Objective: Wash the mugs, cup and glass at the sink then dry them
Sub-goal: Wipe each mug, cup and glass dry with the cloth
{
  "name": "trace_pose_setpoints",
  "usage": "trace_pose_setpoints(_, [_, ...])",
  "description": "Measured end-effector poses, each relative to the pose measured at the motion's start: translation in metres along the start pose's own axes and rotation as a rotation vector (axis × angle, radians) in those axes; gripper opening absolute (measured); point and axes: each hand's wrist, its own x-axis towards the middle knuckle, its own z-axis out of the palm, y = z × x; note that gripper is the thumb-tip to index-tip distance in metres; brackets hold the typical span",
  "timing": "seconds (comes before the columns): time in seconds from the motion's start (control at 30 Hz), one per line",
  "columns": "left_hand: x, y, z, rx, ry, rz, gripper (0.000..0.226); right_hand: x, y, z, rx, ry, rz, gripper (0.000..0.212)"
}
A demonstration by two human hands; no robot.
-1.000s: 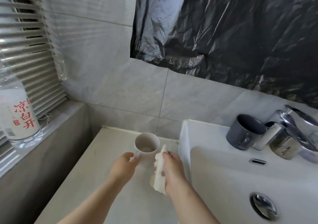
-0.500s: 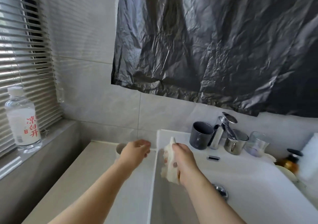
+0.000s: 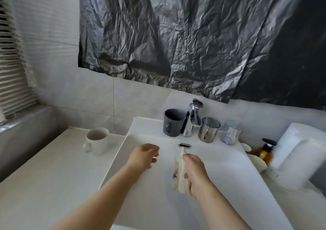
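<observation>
Head view, I see left hand [image 3: 143, 156] relaxed over the sink [image 3: 229, 176], right hand [image 3: 195, 175] clutching a white cloth [image 3: 180, 176], white mug [image 3: 97, 141] on the counter [image 3: 53, 168] alongside, grey mug [image 3: 173, 123], steel cup [image 3: 209, 130], glass [image 3: 230, 132] on the back ledge.

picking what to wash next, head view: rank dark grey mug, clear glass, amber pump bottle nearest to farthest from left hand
1. Dark grey mug, left of the tap, just beyond the left hand.
2. Clear glass, right of the tap.
3. Amber pump bottle, past the sink's right edge.
</observation>
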Motion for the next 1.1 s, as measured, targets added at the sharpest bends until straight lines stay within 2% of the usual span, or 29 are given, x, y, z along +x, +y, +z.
trace_pose_setpoints(0.1, [0.014, 0.004, 0.018, -0.009, 0.043, 0.006, 0.01, 0.018, -0.001, -0.014, -0.019, -0.016, -0.004, 0.02])
trace_pose_setpoints(0.17, [0.025, 0.009, 0.028, -0.022, 0.062, 0.003, 0.011, 0.033, -0.002, -0.021, -0.01, -0.032, -0.007, 0.026])
trace_pose_setpoints(0.27, [0.045, 0.015, 0.043, -0.019, 0.036, -0.024, 0.009, 0.047, -0.009, -0.027, 0.043, -0.075, 0.0, 0.024])
trace_pose_setpoints(0.47, [0.088, 0.022, 0.061, -0.009, 0.158, 0.006, 0.054, 0.067, -0.015, -0.029, 0.042, -0.089, -0.021, 0.019])
trace_pose_setpoints(0.53, [0.097, 0.025, 0.064, 0.019, 0.114, 0.0, 0.049, 0.07, -0.015, -0.029, 0.064, -0.067, -0.024, 0.017])
trace_pose_setpoints(0.63, [0.105, 0.026, 0.067, 0.037, 0.074, -0.023, 0.025, 0.069, -0.012, -0.031, 0.091, -0.052, -0.032, 0.014])
trace_pose_setpoints(0.7, [0.105, 0.025, 0.067, 0.054, 0.089, -0.022, 0.016, 0.066, -0.009, -0.032, 0.1, -0.054, -0.024, 0.015])
trace_pose_setpoints(0.83, [0.094, 0.017, 0.062, 0.098, 0.096, 0.046, 0.024, 0.056, -0.002, -0.036, 0.122, -0.052, -0.029, 0.018])
trace_pose_setpoints(0.93, [0.07, 0.012, 0.053, -0.079, 0.072, 0.08, 0.02, 0.042, 0.005, -0.04, 0.159, -0.06, -0.03, 0.018])
trace_pose_setpoints(1.0, [0.048, 0.004, 0.044, -0.171, 0.069, 0.073, 0.028, 0.029, 0.009, -0.044, 0.204, -0.046, -0.025, 0.022])
trace_pose_setpoints(1.1, [0.015, -0.019, 0.031, -0.139, 0.036, 0.058, 0.034, 0.016, 0.018, -0.048, 0.242, 0.021, -0.075, 0.022])
